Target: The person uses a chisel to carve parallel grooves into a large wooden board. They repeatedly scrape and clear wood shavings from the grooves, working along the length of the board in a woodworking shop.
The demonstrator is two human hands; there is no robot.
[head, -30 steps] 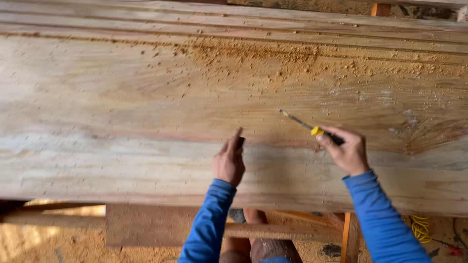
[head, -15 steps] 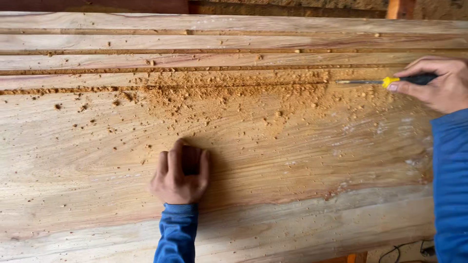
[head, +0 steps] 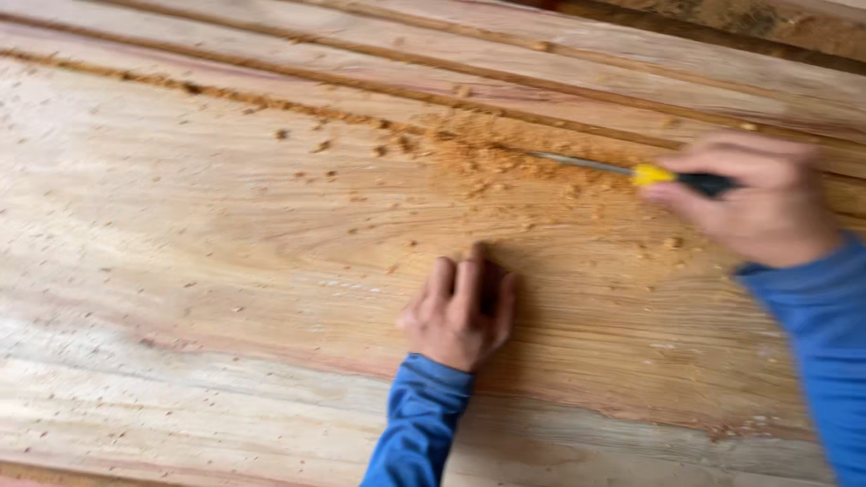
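A wide pale wooden slab (head: 198,225) with carved grooves along its far edge fills the view. My left hand (head: 460,311) rests flat on the slab with the fingers close together, holding nothing. My right hand (head: 762,203) grips a screwdriver (head: 631,171) with a yellow and black handle. Its thin metal shaft points left, with the tip at a groove among orange sawdust (head: 487,158). Both arms wear blue sleeves.
Several parallel grooves and ridges (head: 433,54) run along the top of the slab. Wood crumbs lie scattered over the upper middle. Darker timber (head: 767,18) shows at the top right corner.
The view has closed in on the slab. My right hand has brought the screwdriver down and left along the groove, nearer my left hand, which stays pressed on the wood.
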